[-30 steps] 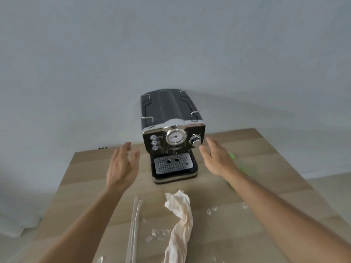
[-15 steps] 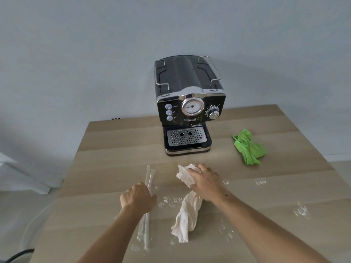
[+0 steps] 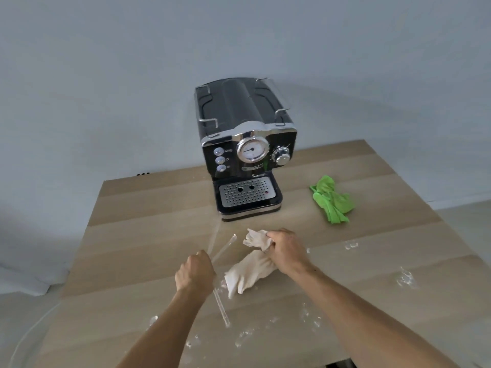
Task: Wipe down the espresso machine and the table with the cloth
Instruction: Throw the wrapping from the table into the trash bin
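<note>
Espresso machine [image 3: 244, 144]: black with chrome trim, upright at the far centre of the desk [image 3: 148, 208], front panel facing the near edge. Its perforated drip tray [image 3: 245, 193] sits at the base.

Right grip [image 3: 285, 252]: fingers curled tight round the upper part of the beige cloth [image 3: 248, 274], just near of the machine base. One bunched end of the cloth sticks out to the left of the fingers. The rest trails toward the near left and lies on the desk surface.

Left grip [image 3: 195, 272]: closed as a fist round thin clear rods [image 3: 221, 308], just left of the beige cloth. The rods project from both sides of the fist, toward the machine and toward the near edge. The far ends are blurred, so their count cannot be confirmed.

Green cloth [image 3: 333, 200]: crumpled on the desk to the right of the machine, well apart from both grips.

Pale residue patches [image 3: 405, 278]: scattered over the near and right areas of the desk.
</note>
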The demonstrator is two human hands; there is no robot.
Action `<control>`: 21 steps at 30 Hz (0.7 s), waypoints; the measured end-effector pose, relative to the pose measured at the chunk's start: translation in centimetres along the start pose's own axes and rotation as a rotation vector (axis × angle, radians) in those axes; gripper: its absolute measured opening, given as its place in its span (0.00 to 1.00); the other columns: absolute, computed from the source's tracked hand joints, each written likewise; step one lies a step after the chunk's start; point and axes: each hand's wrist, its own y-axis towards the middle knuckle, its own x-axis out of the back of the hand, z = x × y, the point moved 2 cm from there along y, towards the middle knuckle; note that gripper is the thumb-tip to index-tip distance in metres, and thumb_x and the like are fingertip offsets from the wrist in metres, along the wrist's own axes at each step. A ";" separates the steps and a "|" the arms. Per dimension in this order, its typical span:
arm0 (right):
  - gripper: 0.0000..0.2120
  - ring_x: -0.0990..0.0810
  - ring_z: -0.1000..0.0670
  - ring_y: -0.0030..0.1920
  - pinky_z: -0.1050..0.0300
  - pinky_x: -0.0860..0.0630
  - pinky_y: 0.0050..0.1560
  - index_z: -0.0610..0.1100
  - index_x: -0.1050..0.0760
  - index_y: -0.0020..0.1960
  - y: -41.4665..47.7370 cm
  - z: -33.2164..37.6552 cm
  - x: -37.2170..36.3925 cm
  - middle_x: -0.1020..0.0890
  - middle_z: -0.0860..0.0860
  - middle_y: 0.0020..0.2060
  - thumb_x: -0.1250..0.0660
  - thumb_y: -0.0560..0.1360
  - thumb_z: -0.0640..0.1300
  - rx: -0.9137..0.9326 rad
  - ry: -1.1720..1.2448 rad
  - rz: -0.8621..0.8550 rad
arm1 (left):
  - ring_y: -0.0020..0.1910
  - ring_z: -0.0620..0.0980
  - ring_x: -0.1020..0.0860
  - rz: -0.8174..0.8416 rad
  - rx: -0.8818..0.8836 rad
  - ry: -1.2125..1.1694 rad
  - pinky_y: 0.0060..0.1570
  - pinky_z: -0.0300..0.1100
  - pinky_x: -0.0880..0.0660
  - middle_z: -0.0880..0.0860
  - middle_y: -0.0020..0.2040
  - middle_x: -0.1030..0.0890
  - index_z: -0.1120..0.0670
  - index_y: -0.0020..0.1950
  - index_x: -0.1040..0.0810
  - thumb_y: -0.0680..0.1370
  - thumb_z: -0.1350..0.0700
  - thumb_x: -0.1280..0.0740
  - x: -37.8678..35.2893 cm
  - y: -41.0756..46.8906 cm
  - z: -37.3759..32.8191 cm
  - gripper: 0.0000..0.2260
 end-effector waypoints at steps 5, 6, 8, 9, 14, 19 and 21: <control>0.09 0.22 0.43 0.45 0.61 0.37 0.38 0.40 0.20 0.49 -0.7 -2.6 5.8 0.20 0.43 0.44 0.37 0.73 0.37 -0.061 0.031 -0.154 | 0.43 0.56 0.25 -0.067 -0.131 -0.041 0.40 0.45 0.29 0.55 0.48 0.22 0.58 0.54 0.26 0.77 0.62 0.42 2.5 -0.4 -6.2 0.09; 0.09 0.22 0.43 0.45 0.61 0.37 0.38 0.40 0.20 0.49 -1.1 -3.6 7.1 0.20 0.43 0.44 0.37 0.73 0.36 -0.081 0.043 -0.179 | 0.44 0.56 0.24 -0.071 -0.159 -0.046 0.41 0.45 0.28 0.55 0.48 0.22 0.58 0.53 0.26 0.77 0.62 0.42 2.9 -0.6 -7.8 0.09; 0.09 0.24 0.44 0.43 0.59 0.37 0.38 0.39 0.20 0.49 -2.4 -5.8 10.0 0.19 0.42 0.43 0.37 0.73 0.37 -0.139 0.063 -0.227 | 0.47 0.58 0.22 -0.077 -0.208 -0.060 0.42 0.46 0.27 0.56 0.48 0.21 0.58 0.53 0.24 0.76 0.62 0.42 3.4 -1.3 -11.2 0.09; 0.08 0.25 0.44 0.41 0.58 0.37 0.37 0.39 0.20 0.48 -3.3 -7.1 11.4 0.19 0.42 0.42 0.37 0.73 0.38 -0.173 0.069 -0.257 | 0.48 0.58 0.22 -0.076 -0.231 -0.067 0.43 0.46 0.26 0.56 0.49 0.21 0.58 0.53 0.23 0.76 0.62 0.42 3.5 -1.8 -13.0 0.10; 0.12 0.21 0.42 0.49 0.57 0.31 0.45 0.39 0.20 0.53 -10.1 -15.8 17.9 0.19 0.41 0.46 0.37 0.73 0.38 -0.350 0.060 -0.426 | 0.54 0.62 0.22 -0.071 -0.404 -0.052 0.48 0.48 0.26 0.59 0.55 0.22 0.57 0.57 0.23 0.77 0.59 0.41 2.1 -5.8 -23.2 0.11; 0.12 0.21 0.40 0.49 0.53 0.29 0.48 0.39 0.20 0.52 -18.9 -25.5 21.6 0.18 0.40 0.46 0.38 0.73 0.37 -0.544 0.026 -0.549 | 0.55 0.62 0.23 0.019 -0.596 -0.040 0.47 0.47 0.26 0.58 0.55 0.21 0.56 0.56 0.23 0.76 0.57 0.40 -2.5 -12.9 -32.7 0.11; 0.10 0.22 0.40 0.47 0.54 0.32 0.44 0.39 0.21 0.48 -22.3 -28.7 21.9 0.19 0.40 0.45 0.40 0.74 0.37 -0.620 0.012 -0.555 | 0.53 0.62 0.22 0.063 -0.676 -0.034 0.44 0.47 0.27 0.59 0.52 0.21 0.57 0.55 0.23 0.76 0.59 0.40 -5.0 -15.7 -35.8 0.10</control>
